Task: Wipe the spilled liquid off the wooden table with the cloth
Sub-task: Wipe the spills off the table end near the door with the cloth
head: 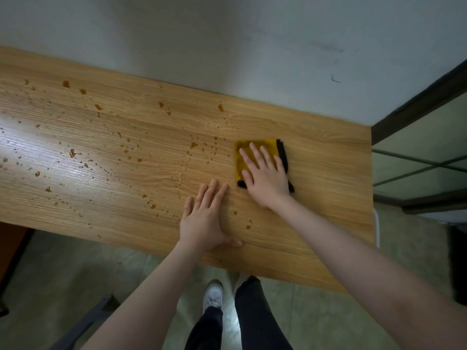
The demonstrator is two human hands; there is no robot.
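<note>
While the right hand (265, 180) lies flat on the yellow cloth (255, 152), fingers (256, 154) straight and spread, palm down, nothing is gripped or pinched. Cloth is folded, with a black edge (283, 155), and sits on the right part of the wooden surface (328, 185), just right of the nearest drops. Left hand (204, 218) rests palm down on the bare surface near the front edge, fingers (211, 193) straight and close together, thumb out to the side, apart from the cloth and holding nothing. Spilled liquid (73, 153) shows as brown drops and small puddles scattered over the left and middle of the surface, a few (249, 224) between the two hands. Wall (227, 34) behind the surface; floor (63, 269), dark trousers (255, 311) and a white shoe (214, 295) below.
</note>
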